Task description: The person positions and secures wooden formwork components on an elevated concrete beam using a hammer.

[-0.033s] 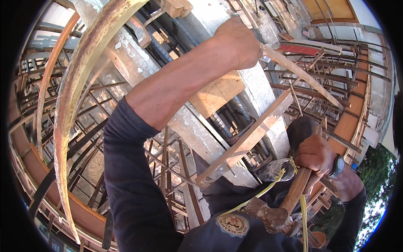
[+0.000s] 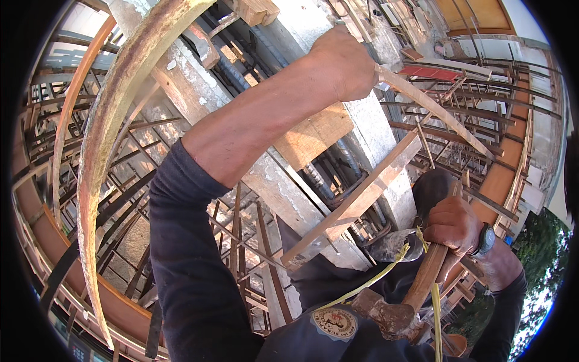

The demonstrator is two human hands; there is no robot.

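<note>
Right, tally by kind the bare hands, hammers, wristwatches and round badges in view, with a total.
Hands: 2 (left hand, right hand)
Hammers: 1 (hammer, gripped by the right hand)
Wristwatches: 1 (wristwatch, on the right wrist)
Round badges: 1 (badge, on the dark clothing)
Total: 5

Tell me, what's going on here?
A person grips a hammer by its wooden handle in the right hand, its metal head toward their body. The left hand is stretched out and closed, seemingly around the end of a wooden strip. Between the arms, a wooden crosspiece lies across pale beams.
</note>
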